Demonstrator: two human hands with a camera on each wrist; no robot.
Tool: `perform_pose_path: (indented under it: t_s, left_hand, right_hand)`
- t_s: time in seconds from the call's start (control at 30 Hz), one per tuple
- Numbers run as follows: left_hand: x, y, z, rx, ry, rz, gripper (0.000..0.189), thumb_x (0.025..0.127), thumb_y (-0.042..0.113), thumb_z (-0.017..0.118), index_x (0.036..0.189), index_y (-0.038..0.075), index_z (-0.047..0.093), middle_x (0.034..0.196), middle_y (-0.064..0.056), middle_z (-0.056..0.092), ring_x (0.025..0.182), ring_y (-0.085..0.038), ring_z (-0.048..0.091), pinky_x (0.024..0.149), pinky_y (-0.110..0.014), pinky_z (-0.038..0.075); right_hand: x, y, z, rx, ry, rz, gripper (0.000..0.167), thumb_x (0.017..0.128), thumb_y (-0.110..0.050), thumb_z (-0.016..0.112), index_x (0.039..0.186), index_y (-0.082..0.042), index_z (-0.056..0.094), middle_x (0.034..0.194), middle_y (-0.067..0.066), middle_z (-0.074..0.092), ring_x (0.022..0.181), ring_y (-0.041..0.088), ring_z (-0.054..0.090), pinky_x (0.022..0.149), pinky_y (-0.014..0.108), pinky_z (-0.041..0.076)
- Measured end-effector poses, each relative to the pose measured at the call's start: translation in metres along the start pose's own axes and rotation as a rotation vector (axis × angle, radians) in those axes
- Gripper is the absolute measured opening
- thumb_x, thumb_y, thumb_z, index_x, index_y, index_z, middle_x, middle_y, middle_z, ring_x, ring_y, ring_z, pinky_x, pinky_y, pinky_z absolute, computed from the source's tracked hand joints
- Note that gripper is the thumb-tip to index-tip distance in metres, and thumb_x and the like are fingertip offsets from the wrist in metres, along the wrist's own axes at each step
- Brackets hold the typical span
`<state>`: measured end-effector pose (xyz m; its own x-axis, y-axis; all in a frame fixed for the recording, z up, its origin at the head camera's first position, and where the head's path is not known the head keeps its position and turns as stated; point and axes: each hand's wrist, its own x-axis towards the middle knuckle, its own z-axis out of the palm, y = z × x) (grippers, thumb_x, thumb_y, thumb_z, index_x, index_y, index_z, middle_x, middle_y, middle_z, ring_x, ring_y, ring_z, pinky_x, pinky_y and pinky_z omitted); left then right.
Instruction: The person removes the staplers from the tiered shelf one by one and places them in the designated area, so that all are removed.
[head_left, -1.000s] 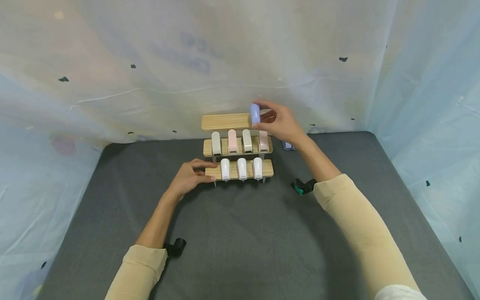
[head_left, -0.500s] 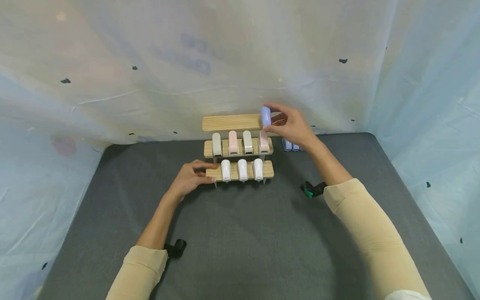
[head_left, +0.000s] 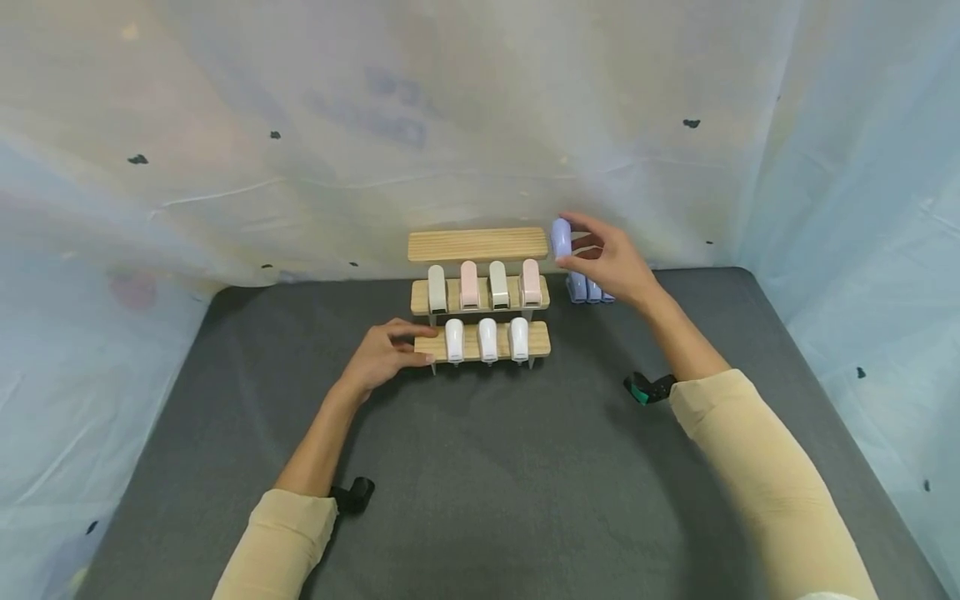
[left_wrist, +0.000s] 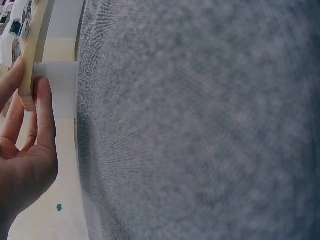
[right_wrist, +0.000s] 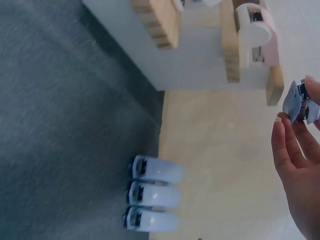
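Table, dark grey cloth top (head_left: 480, 483): bears everything; a snag in the cloth could, in judgement, carry the rack with it. Three-tier wooden rack (head_left: 477, 245), one: stands at the far side of the table; its light boards look easily shifted by a knock or an uneven pull. Right hand (head_left: 611, 258), one: thumb and fingertips clamped on a lavender piece, beyond the rack's right end. Left hand (head_left: 384, 357), one: thumb and fingers pinched about the left end of the lowest board; a twist here would probably tilt the rack and unsettle its rows. Pastel staplers (head_left: 468, 286), four, pink and grey-green: on the middle tier, the rightmost near the right hand and likeliest to be brushed. White staplers (head_left: 487, 340), three: on the lowest tier, liable to slide if that board tips. Lavender staplers (head_left: 593, 292), three: side by side on the table, below the right hand; a dropped piece might scatter them. Held lavender stapler (head_left: 561, 238), one: in the air just beside the top board's right end, apart from it; a shallow fingertip hold may let it slip, and moving leftward too low could strike the board's end.
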<state>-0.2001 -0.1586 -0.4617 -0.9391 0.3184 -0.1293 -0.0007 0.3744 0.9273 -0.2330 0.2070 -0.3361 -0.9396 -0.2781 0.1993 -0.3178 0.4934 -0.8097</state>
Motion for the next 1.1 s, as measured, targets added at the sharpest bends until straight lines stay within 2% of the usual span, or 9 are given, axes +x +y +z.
perform_pose_path:
  t_s: [0.13,0.23,0.47,0.57,0.7,0.97,1.1]
  left_hand:
    - [0.000,0.000,0.001,0.003,0.006,0.000,0.040,0.083,0.022,0.083,0.121,0.017,0.073,0.129,-0.007,0.055,0.117,-0.037,0.056,0.094,-0.049,0.050]
    - [0.000,0.001,0.001,0.003,0.012,0.000,0.038,0.083,0.021,0.083,0.120,0.018,0.073,0.128,-0.006,0.055,0.117,-0.035,0.056,0.095,-0.049,0.050]
    - [-0.002,0.000,0.001,-0.003,0.009,0.002,0.039,0.083,0.021,0.083,0.121,0.017,0.073,0.128,-0.007,0.055,0.116,-0.035,0.056,0.095,-0.049,0.049]
    - [-0.002,0.001,0.000,-0.007,0.014,0.002,0.039,0.083,0.022,0.083,0.120,0.018,0.073,0.129,-0.007,0.055,0.117,-0.035,0.056,0.095,-0.049,0.049]
    - [-0.002,0.002,0.000,-0.009,0.011,0.002,0.039,0.083,0.022,0.083,0.121,0.018,0.073,0.130,-0.007,0.054,0.118,-0.036,0.056,0.095,-0.050,0.050]
    - [-0.002,0.002,0.000,-0.019,0.012,0.003,0.039,0.083,0.021,0.083,0.121,0.018,0.073,0.129,-0.007,0.054,0.116,-0.034,0.057,0.094,-0.048,0.050]
    - [-0.002,0.001,0.000,-0.042,0.007,0.004,0.041,0.083,0.020,0.083,0.122,0.017,0.072,0.128,-0.007,0.054,0.115,-0.035,0.057,0.095,-0.048,0.050]
  right_hand:
    - [-0.004,0.007,-0.004,-0.008,0.005,-0.008,0.064,0.092,-0.002,0.069,0.149,0.000,0.042,0.140,0.025,0.049,0.115,0.042,0.056,0.096,0.049,0.049]
    - [-0.006,0.011,-0.006,-0.017,0.003,-0.015,0.065,0.093,-0.003,0.068,0.151,-0.002,0.040,0.140,0.025,0.049,0.116,0.043,0.055,0.095,0.048,0.049]
    - [-0.012,0.019,-0.012,-0.048,0.003,0.005,0.062,0.094,-0.007,0.069,0.151,-0.006,0.043,0.142,0.021,0.049,0.115,0.038,0.056,0.090,0.034,0.051]
    - [-0.010,0.032,-0.016,-0.056,0.010,0.014,0.061,0.093,-0.004,0.069,0.149,-0.006,0.045,0.143,0.018,0.049,0.115,0.034,0.056,0.089,0.030,0.050]
    - [-0.008,0.056,-0.023,-0.071,0.029,0.014,0.063,0.092,-0.006,0.071,0.149,-0.012,0.047,0.142,0.015,0.050,0.114,0.033,0.058,0.085,0.024,0.050]
    - [-0.019,0.076,-0.036,-0.124,0.035,0.021,0.062,0.092,-0.014,0.073,0.149,-0.014,0.048,0.142,0.015,0.051,0.114,0.033,0.059,0.090,0.040,0.052]
    - [-0.024,0.083,-0.041,-0.156,0.052,0.018,0.063,0.091,-0.010,0.073,0.149,-0.014,0.048,0.143,0.013,0.052,0.115,0.033,0.060,0.089,0.037,0.054]
